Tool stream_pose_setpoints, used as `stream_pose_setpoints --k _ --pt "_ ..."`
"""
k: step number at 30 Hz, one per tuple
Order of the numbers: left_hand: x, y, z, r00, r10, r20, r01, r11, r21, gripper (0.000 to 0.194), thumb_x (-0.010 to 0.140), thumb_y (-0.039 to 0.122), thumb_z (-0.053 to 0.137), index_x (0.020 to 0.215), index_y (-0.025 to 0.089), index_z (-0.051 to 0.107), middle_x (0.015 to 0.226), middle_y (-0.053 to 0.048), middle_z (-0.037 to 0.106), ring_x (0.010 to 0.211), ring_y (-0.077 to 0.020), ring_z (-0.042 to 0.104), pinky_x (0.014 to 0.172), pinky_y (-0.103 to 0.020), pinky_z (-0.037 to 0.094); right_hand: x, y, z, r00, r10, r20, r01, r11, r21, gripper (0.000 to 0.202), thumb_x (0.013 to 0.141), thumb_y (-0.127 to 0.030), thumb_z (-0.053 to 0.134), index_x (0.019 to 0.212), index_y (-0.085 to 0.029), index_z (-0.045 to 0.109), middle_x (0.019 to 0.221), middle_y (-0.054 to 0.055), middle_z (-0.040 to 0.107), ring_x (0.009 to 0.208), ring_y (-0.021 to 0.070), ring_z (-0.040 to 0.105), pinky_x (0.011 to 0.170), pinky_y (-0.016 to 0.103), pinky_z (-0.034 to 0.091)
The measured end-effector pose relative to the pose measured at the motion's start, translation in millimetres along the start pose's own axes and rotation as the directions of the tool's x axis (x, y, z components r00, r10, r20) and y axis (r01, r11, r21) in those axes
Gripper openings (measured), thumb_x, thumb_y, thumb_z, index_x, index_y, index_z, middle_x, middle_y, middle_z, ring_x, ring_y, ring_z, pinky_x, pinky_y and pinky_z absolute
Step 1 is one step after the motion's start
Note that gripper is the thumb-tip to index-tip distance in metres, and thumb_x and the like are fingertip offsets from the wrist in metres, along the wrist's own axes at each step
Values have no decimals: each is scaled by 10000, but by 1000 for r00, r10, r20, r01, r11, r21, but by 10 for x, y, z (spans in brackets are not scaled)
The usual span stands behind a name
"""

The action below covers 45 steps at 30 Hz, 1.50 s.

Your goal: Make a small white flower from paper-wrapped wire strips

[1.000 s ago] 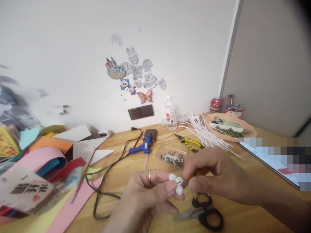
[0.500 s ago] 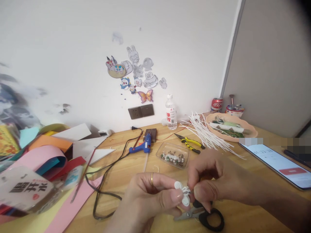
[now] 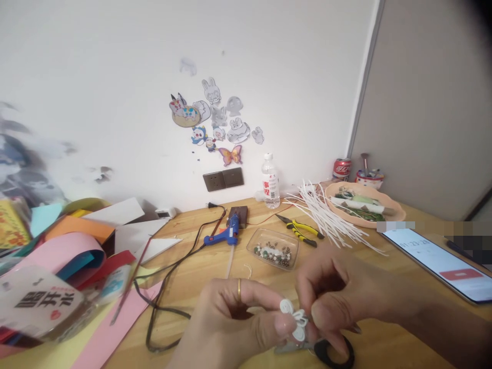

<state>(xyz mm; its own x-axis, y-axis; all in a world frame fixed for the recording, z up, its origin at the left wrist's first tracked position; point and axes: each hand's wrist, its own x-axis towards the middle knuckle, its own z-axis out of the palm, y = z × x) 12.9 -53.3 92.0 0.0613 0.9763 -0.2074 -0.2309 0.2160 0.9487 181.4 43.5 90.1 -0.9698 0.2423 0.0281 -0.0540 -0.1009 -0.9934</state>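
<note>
A small white coiled-cord ornament (image 3: 299, 319), with spiral ends and loops in its middle, is pinched between the thumb and fingers of my left hand (image 3: 249, 323). My right hand (image 3: 338, 297) meets it from the right, thumb and forefinger pressed together at the ornament's right edge; the exact bit they grip is hidden. Beneath both hands lies a pair of scissors with black handles (image 3: 334, 353), its blades partly covered. Just beyond the hands sits a clear box of beads (image 3: 269, 264), with white, green and brown beads inside.
Yellow-black pliers (image 3: 303, 230), a bundle of white cords (image 3: 330, 218), a peach tray (image 3: 395, 218) and a phone (image 3: 442, 261) lie to the right. A blue glue gun (image 3: 226, 234) with a black cable (image 3: 154, 307) is left of centre. Coloured paper (image 3: 61, 251) covers the left side. A bottle (image 3: 271, 182) stands behind.
Both hands and the white ornament have shifted slightly down and to the right in view. My right fingers remain at the ornament's edge, now covering more of the scissors.
</note>
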Motion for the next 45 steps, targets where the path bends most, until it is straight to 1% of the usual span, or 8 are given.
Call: stream_pose_setpoints --k 5,11,18,24,27,32,39,45 --pt "-9 -20 11 999 23 47 -21 999 -49 53 566 206 773 581 178 731 570 3 705 552 -88 596 542 -163 434 -29 13 22 999 52 7 -52 998 35 224 738 -295 643 723 -72 630 552 3 567 443 28 475 384 107 321" --pt "-20 -22 9 999 20 28 -18 998 -54 68 556 227 780 569 181 731 546 9 688 534 -80 577 517 -158 429 -50 -12 72 990 -8 -144 1 999 -46 104 709 -181 667 698 -83 634 576 12 598 496 52 537 464 136 403" --pt "-6 3 10 988 60 141 -50 996 -74 20 602 177 755 599 164 739 597 0 711 566 -78 604 547 -142 452 -11 23 -7 995 69 69 -75 994 79 246 751 -295 627 736 -51 652 550 9 573 447 30 497 370 92 336" --pt "-5 6 9 986 15 166 -9 999 -35 53 567 204 776 607 184 748 584 -1 704 548 -68 597 521 -125 442 -6 55 -29 986 131 101 -141 984 106 224 719 -287 664 745 -64 648 537 -11 563 410 8 455 349 76 331" --pt "-11 1 7 988 7 154 -1 999 -36 42 566 208 773 594 190 747 581 -4 704 538 -75 592 516 -138 439 -25 6 21 989 141 46 -143 989 42 187 710 -265 667 721 -80 646 536 -16 557 421 13 450 365 86 329" --pt "-45 73 13 996 -9 85 6 1000 29 22 591 178 750 573 173 738 566 -6 699 545 -96 589 539 -172 436 -62 -101 124 983 69 -171 -94 985 -145 124 688 -204 678 662 -87 642 551 -3 574 483 45 508 468 138 389" --pt "-37 24 -3 992 -8 125 8 1000 0 47 552 214 778 572 193 741 578 -4 702 554 -103 616 525 -164 455 -43 -54 37 987 158 39 -154 984 -85 273 740 -339 625 729 -70 666 540 -11 536 446 21 438 387 101 298" --pt "-30 -32 -23 991 -34 127 35 999 -3 48 553 208 776 577 186 741 587 -4 699 555 -93 611 494 -138 443 -54 -88 81 984 176 -20 -177 972 -158 214 715 -289 657 701 -76 653 540 -10 543 453 29 456 422 122 338"
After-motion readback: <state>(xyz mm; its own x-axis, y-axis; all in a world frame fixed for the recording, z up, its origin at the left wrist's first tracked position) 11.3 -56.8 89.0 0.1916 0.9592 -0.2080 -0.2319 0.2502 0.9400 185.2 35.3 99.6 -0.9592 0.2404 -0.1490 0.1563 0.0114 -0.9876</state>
